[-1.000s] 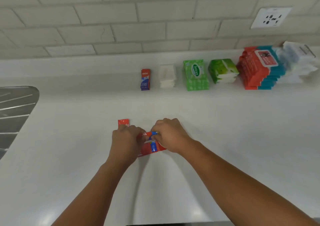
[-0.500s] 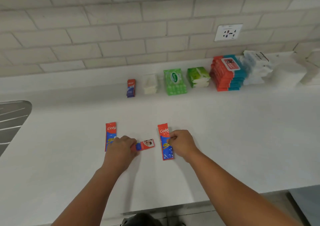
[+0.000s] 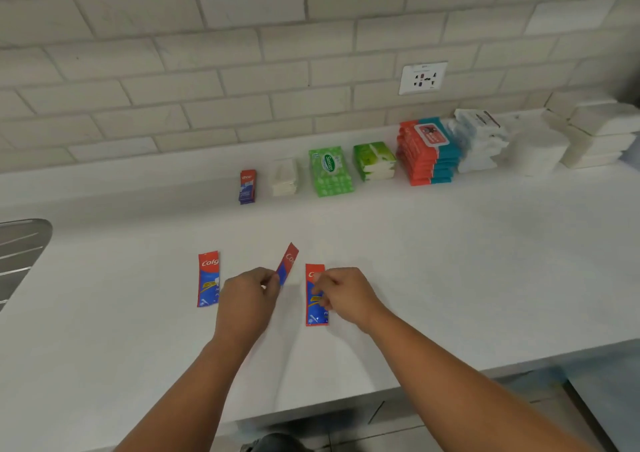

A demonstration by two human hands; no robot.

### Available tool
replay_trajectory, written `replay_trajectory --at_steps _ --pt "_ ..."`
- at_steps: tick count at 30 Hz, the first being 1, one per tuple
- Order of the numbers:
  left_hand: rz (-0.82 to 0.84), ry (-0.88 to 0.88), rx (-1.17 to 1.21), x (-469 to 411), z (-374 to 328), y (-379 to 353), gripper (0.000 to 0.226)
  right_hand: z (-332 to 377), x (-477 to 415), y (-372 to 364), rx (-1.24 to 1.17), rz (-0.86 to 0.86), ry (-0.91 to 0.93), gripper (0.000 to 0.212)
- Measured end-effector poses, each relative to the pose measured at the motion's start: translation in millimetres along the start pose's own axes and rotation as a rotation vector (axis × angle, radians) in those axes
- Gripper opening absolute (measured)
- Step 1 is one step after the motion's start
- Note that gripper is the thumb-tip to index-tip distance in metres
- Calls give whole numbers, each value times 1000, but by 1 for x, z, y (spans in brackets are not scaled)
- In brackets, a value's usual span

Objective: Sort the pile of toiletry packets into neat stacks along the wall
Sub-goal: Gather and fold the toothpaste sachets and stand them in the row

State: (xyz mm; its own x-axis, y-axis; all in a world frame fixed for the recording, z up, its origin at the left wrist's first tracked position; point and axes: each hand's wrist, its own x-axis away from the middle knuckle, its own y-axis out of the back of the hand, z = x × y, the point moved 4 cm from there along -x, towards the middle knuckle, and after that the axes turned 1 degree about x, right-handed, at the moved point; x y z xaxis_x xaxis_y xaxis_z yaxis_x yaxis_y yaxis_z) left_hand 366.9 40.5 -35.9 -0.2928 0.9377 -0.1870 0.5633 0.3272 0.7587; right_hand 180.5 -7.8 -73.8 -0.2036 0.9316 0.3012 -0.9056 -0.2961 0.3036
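Observation:
Three red-and-blue toothpaste sachets are at the front of the white counter [image 3: 450, 278]. One sachet [image 3: 208, 278] lies flat at the left. My left hand [image 3: 247, 296] pinches a second sachet [image 3: 288, 263] and holds it tilted above the counter. My right hand [image 3: 343, 296] rests its fingertips on the third sachet [image 3: 316, 308], which lies flat. Along the wall stand a small red-and-blue sachet stack [image 3: 248, 186], a white stack [image 3: 284, 177], green wipe packs [image 3: 330, 171], a green tissue stack [image 3: 374, 161], a red-and-teal stack [image 3: 427, 154] and white packs [image 3: 479, 140].
A steel sink drainer [image 3: 20, 247] sits at the left edge. White folded stacks [image 3: 595, 136] stand at the far right by the wall. A wall socket [image 3: 423, 77] is above the stacks. The counter's front edge runs below my forearms.
The sachets bunched under both hands were spread out on the counter. My left hand has lifted the middle sachet off the surface and tilted it up; my right hand stays on the right sachet.

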Motion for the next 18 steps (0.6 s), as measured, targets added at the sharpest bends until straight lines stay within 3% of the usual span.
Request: replay_trajectory --at_steps 3,8,15,18 --pt "21 -61 111 8 -21 -11 13 8 6 -12 -259 143 -33 21" --pt "111 187 326 10 -19 -31 15 6 3 -1 -385 0 -38 11" --pt "270 419 454 2 2 -49 18 -4 -8 8 -141 -53 1 12" --pt "297 487 454 -1 10 -56 24 -11 -9 15 285 -195 127 18"
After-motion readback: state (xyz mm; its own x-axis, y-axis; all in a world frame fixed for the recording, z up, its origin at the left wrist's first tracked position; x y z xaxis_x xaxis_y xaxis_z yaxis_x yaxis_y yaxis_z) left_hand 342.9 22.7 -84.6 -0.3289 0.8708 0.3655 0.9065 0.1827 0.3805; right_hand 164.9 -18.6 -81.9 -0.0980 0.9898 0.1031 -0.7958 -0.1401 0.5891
